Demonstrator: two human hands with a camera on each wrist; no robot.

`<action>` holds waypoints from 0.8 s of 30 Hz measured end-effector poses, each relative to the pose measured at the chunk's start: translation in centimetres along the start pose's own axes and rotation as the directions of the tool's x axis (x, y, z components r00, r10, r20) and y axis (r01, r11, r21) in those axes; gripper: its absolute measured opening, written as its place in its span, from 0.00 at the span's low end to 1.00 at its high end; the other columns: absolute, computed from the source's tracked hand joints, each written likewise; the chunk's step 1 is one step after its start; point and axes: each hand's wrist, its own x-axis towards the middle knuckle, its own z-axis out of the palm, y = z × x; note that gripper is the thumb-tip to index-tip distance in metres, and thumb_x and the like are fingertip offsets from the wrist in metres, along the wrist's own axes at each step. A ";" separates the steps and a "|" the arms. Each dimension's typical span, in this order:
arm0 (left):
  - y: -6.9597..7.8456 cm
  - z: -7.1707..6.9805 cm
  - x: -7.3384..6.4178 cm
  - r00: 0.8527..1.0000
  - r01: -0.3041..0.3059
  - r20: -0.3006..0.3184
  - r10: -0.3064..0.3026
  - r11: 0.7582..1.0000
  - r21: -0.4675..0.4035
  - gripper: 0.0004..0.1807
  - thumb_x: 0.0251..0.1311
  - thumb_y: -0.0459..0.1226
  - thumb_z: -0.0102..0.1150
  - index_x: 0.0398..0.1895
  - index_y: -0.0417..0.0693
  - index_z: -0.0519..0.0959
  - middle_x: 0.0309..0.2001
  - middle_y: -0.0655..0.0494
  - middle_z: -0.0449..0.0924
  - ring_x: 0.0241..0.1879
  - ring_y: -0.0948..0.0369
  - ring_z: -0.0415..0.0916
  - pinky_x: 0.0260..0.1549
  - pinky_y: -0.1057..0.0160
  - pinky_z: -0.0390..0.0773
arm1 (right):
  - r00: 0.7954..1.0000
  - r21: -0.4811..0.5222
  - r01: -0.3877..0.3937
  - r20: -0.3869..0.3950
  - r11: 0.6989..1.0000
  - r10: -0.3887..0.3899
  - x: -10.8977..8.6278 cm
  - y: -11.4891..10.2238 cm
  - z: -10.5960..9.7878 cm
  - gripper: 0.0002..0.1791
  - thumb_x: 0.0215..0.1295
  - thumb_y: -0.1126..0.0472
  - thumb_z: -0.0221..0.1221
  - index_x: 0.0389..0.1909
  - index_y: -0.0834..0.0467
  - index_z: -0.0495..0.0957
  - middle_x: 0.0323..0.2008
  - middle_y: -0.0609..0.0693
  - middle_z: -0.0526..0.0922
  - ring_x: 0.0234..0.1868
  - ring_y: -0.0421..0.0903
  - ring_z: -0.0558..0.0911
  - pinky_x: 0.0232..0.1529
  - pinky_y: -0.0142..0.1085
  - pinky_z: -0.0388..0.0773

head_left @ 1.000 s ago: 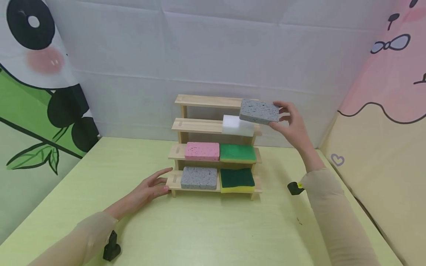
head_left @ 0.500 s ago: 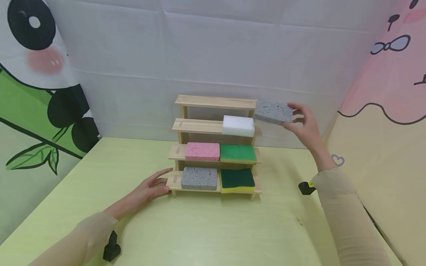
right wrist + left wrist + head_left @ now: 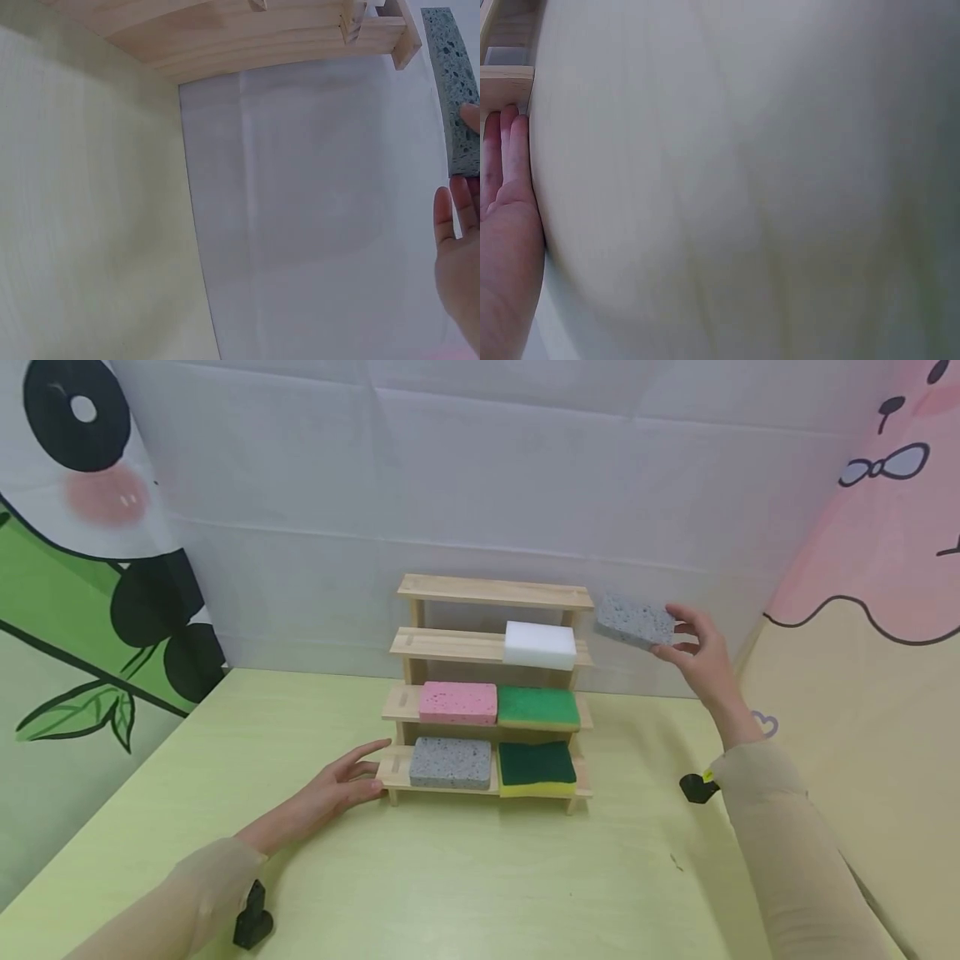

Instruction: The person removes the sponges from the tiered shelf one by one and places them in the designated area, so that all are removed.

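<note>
Pinched by the right hand, a grey sponge has moved outward to two o'clock of the wooden rack, now clear of it; the left hand, fingers extended, touches the rack at eight o'clock.

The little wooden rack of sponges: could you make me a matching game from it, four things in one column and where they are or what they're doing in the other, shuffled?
Column one
1. White sponge
2. Pink sponge
3. Dark green and yellow sponge
4. Right hand

Column two
A. On the bottom shelf, beside a speckled gray sponge
B. Holding a porous gray sponge off the rack
C. Alone on the second shelf from the top
D. Beside a green sponge, one shelf above the bottom

Pairs: 1-C, 2-D, 3-A, 4-B
</note>
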 end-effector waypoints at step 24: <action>0.3 0.0 -0.2 0.999 0.032 -0.007 -0.032 0.999 0.039 0.36 0.72 0.39 0.52 0.78 0.67 0.49 0.69 0.42 0.64 0.61 0.60 0.74 0.58 0.70 0.75 | 0.967 -0.111 -0.132 0.205 0.985 0.153 -2.0 5.6 0.7 0.38 0.68 0.70 0.57 0.76 0.63 0.52 0.74 0.66 0.56 0.70 0.63 0.62 0.65 0.54 0.67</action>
